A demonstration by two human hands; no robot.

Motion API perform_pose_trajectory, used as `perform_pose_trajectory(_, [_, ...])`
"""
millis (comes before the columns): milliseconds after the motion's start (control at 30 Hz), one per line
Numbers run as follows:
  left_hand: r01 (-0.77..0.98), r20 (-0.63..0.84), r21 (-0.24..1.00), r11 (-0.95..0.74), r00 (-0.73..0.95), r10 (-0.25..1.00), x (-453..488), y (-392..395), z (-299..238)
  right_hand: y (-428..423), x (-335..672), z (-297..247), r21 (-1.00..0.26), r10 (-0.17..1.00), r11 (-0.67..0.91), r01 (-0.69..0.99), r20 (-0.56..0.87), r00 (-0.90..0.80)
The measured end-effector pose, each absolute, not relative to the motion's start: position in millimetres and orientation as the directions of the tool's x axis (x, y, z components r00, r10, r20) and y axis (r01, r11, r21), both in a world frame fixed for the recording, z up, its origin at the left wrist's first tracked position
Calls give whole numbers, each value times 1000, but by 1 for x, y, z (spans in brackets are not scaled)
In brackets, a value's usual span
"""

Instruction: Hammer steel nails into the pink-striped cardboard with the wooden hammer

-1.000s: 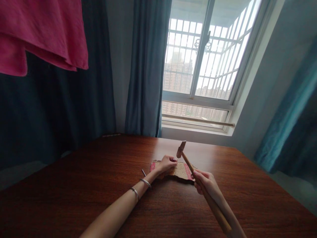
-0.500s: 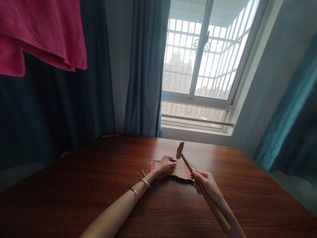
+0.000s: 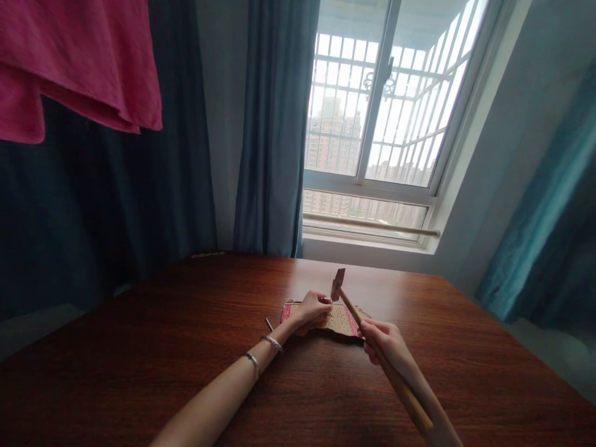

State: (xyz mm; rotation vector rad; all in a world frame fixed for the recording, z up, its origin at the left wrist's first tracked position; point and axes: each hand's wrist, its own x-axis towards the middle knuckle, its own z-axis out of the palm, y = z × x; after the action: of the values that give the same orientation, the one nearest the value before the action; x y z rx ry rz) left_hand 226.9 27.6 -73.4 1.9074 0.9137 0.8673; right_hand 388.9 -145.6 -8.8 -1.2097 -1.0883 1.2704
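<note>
My right hand (image 3: 384, 340) is wrapped round the wooden handle of a hammer (image 3: 356, 315). The hammer's head (image 3: 338, 285) is just above the fingertips of my left hand (image 3: 315, 306). That left hand is pinched on a thin, upright pin-like piece, mostly hidden by the fingers and the hammer head. Beneath it lies a flat piece (image 3: 342, 320), tan and dotted in the middle with pink patterned bands at its ends. Its near edge is dark and wavy. A short metal rod (image 3: 269, 323) lies left of this piece, beside my left wrist.
Everything rests on a brown wooden table (image 3: 186, 347). A pink cloth (image 3: 93, 68) hangs at upper left before dark blue curtains (image 3: 274, 136). Behind the table is a barred window (image 3: 358, 180), with another curtain (image 3: 535, 217) at the right.
The hammer head is slightly lower, nearer my left fingertips. My left hand stays where it was on the patterned piece.
</note>
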Motion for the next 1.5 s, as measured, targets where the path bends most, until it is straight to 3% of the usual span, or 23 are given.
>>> perform_pose_trajectory(1500, [194,255,895,-402,517,817,223,28,-75,-143,391,-9,-995,997,-58,-81,-62,51])
